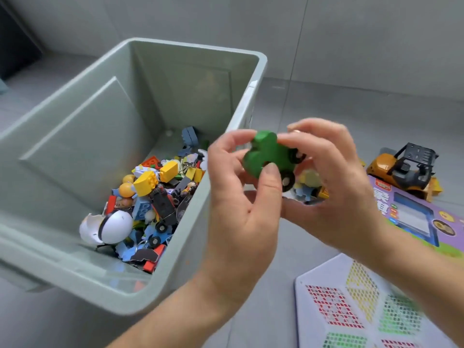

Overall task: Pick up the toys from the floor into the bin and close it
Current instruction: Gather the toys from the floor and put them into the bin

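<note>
A green wooden toy car [270,156] with black wheels is held in the air just right of the bin's near right wall. My left hand [241,197] grips it from below and the left, thumb on its side. My right hand [334,177] pinches its top and right end. The grey-green plastic bin [82,136] stands open on the floor at the left, with several bricks, wheels, puzzle pieces and a white egg-shaped toy [110,227] piled in its bottom. No lid is in view.
On the grey floor to the right lie a yellow toy forklift [406,169], a purple picture box [414,217], a white mesh board with coloured pegs [356,307], and small toys [308,187] partly hidden behind my hands. A wall runs behind.
</note>
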`<state>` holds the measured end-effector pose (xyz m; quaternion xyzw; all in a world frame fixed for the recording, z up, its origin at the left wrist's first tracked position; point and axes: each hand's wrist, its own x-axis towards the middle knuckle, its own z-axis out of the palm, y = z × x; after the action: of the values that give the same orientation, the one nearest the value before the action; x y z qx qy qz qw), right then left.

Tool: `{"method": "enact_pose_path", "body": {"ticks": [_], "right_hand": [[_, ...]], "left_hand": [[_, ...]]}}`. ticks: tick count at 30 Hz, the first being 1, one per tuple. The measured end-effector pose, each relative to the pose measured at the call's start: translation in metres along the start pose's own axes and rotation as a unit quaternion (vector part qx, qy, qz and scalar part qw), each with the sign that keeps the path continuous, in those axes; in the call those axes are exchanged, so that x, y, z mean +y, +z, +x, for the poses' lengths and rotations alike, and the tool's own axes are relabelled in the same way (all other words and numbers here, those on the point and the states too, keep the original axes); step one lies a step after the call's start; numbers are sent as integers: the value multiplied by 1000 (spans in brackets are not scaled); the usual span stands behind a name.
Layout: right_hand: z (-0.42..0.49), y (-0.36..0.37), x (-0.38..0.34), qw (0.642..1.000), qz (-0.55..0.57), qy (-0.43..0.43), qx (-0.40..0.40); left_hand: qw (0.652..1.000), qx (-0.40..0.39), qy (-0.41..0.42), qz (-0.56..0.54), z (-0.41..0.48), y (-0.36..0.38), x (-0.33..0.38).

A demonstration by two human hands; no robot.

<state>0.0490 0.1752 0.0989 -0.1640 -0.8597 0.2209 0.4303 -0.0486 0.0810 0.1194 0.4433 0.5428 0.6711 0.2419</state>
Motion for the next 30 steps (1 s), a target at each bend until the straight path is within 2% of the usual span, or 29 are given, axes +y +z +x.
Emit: {"method": "enact_pose_path", "body": {"ticks": [1,3,5,7,9,10,13,15,17,18,22,24,27,28,30], "right_hand": [[13,5,-11,1000,20,-11,4],[34,19,-20,998,32,-5,-49],[45,27,-5,991,-8,43,-127],[39,22,32,971,-83,139,-177],[17,4,81,927,-158,276,-200],[2,-9,105,898,-188,341,-207],[-61,-50,159,811,-246,469,-248],[-108,-71,174,757,-278,506,-304],[-151,-85,177,706,-333,505,-367],[-170,-89,177,698,-371,483,-376],[-199,-94,182,723,-491,351,-336],[-196,-92,181,712,-497,339,-362],[-194,-93,162,770,-466,294,-323],[-195,-93,150,792,-464,250,-309],[-201,-96,124,835,-454,142,-277]], "left_hand": [[998,-9,20,51,9,-14,18],[974,11,20,223,30,-50,31],[929,60,-38,362,49,-87,22],[880,74,-128,452,56,-109,8],[828,-6,-191,528,49,-116,-10],[818,-54,-202,537,45,-114,-16],[830,-172,-180,499,37,-95,-20],[804,-209,-128,542,38,-84,-19],[787,-204,-81,576,41,-83,-20],[784,-200,-73,584,42,-84,-20],[760,-203,-35,617,49,-76,-22],[764,-188,-21,617,49,-68,-22],[761,-174,-38,623,43,-51,-22],[753,-173,-43,633,39,-48,-22],[759,-165,17,629,26,-39,-19]]}}
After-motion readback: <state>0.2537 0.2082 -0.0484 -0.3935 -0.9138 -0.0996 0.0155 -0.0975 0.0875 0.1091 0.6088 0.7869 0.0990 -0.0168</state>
